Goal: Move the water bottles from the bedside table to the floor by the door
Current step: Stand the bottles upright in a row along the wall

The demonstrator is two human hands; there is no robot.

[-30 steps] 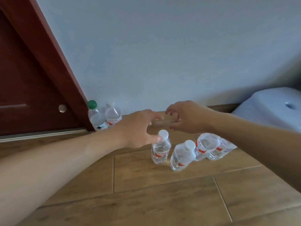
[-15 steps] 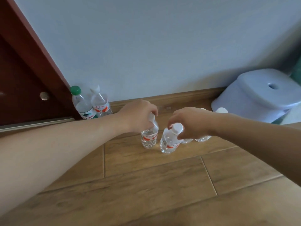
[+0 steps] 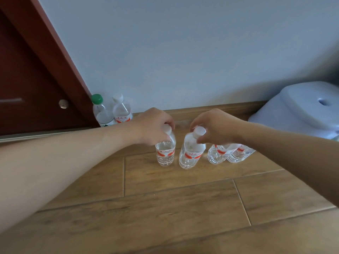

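Op: While both stand on the floor (image 3: 165,208) near the door (image 3: 27,88), I log my left hand (image 3: 152,127) curled round the cap of the left bottle (image 3: 165,153), and my right hand (image 3: 212,128) pinching the cap of the right bottle (image 3: 190,154).

Obs: Step?

Op: Setting down, I judge. Next, release both without tipping. Two further bottles (image 3: 217,155) sit half hidden behind my right wrist; tabletop not in frame.

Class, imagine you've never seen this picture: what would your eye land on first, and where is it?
Two hands meet mid-picture: the left hand grips the top of a first bottle, the right hand pinches the white cap of a second bottle beside it, down at the wooden floor. Behind, a green-capped bottle stands by the dark red door; a pale blue stool sits right.
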